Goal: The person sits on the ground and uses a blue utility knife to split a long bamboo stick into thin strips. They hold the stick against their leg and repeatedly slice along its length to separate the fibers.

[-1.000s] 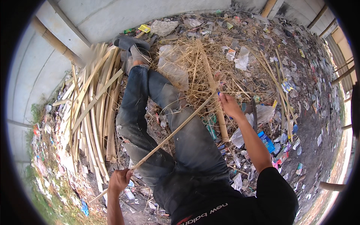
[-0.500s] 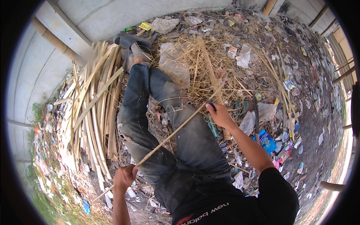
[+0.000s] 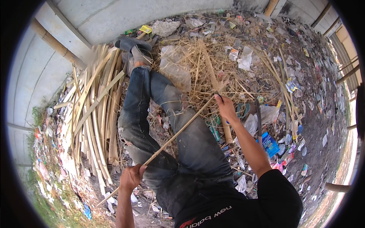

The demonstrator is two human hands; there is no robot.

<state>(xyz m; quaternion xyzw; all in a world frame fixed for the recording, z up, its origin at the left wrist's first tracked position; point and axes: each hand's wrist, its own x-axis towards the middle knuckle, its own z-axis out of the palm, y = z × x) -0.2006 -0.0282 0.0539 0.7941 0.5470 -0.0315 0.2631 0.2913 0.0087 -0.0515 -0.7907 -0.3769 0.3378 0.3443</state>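
The left hand (image 3: 131, 178) grips the thin strip (image 3: 167, 144), which slants across the trousers (image 3: 201, 142); a loose hold might let it twist. The right hand (image 3: 227, 108) clasps a small dark tool (image 3: 216, 92) near its far end; slipping could nick a leg.

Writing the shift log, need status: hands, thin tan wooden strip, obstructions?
Left hand closed on thin tan wooden strip. Right hand near its upper end, gripping small dark object. Torn dark trousers beneath.
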